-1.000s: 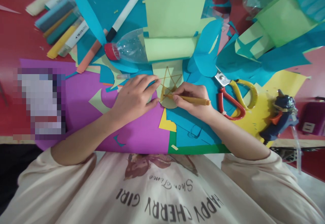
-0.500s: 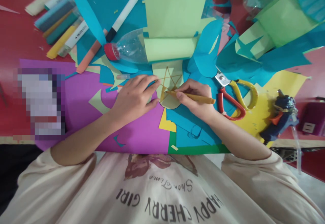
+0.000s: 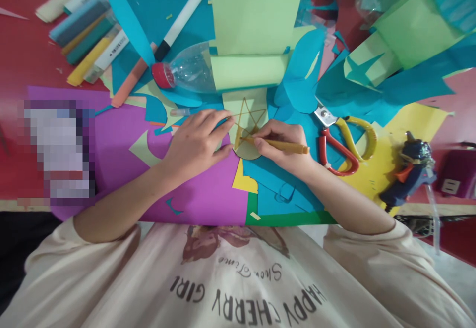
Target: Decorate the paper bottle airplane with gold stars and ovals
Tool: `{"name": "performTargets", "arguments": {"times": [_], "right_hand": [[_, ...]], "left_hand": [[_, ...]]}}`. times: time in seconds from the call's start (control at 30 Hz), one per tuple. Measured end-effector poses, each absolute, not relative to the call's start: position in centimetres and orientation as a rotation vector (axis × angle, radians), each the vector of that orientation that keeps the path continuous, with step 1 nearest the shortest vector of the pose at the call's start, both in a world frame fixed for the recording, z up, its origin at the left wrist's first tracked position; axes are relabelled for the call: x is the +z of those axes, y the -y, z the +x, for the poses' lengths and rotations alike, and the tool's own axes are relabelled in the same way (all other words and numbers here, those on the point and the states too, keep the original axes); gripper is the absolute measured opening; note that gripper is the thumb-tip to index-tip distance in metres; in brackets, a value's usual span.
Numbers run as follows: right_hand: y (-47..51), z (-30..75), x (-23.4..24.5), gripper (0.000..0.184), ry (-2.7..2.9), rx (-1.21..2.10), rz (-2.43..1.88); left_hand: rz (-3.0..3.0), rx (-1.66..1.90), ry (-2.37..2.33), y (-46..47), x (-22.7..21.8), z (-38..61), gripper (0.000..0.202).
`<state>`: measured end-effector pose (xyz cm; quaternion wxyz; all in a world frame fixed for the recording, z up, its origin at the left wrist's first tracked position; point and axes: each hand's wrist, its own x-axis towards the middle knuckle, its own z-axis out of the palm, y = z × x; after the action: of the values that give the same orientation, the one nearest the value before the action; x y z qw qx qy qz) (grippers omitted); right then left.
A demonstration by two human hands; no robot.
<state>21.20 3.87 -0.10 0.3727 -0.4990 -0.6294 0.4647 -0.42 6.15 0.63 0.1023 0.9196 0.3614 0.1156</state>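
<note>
My right hand (image 3: 284, 142) is closed round a brown marker (image 3: 293, 147), whose tip rests on a pale green paper tab (image 3: 255, 99). On that tab is a star in brown outline, and its lower left point carries a thicker brown stroke. My left hand (image 3: 199, 137) lies palm down at the tab's left edge, fingers stretched out and their tips touching the paper. Above the tab, a clear plastic bottle (image 3: 191, 73) with a red cap lies on its side, partly covered by pale green paper. Blue rounded paper pieces (image 3: 301, 78) flank it.
Scissors (image 3: 326, 116) with red and yellow handles lie right of my right hand, and a glue gun (image 3: 414, 172) farther right. Several markers (image 3: 89, 21) lie upper left. Purple paper (image 3: 201, 194) spreads beneath my left arm. A pale green paper construction (image 3: 409, 30) stands upper right.
My right hand and the marker have shifted slightly left and down, along the lower left of the star. My left hand stays where it was.
</note>
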Motion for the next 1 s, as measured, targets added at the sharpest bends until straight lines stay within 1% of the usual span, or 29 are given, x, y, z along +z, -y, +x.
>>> {"name": "performTargets", "arguments": {"times": [0.27, 0.47, 0.7, 0.8, 1.0], "right_hand": [[-3.89, 21.3, 0.21, 0.025, 1.682, 1.207, -1.272], [-4.15, 21.28, 0.44, 0.025, 1.515, 1.185, -1.319], [-4.32, 21.22, 0.12, 0.033, 1.526, 1.204, -1.319], [-4.27, 21.22, -0.04, 0.03, 1.541, 1.187, -1.323], [-4.06, 21.16, 0.01, 0.018, 1.562, 1.177, -1.283]], "left_hand": [[2.69, 0.355, -1.06, -6.16, 0.53, -0.51, 0.033], [2.676, 0.337, -1.053, -6.2, 0.66, -0.42, 0.034], [2.638, 0.327, -1.072, -6.19, 0.74, -0.39, 0.034], [2.685, 0.309, -1.072, -6.19, 0.68, -0.39, 0.033], [2.682, 0.329, -1.067, -6.15, 0.69, -0.44, 0.034]]}}
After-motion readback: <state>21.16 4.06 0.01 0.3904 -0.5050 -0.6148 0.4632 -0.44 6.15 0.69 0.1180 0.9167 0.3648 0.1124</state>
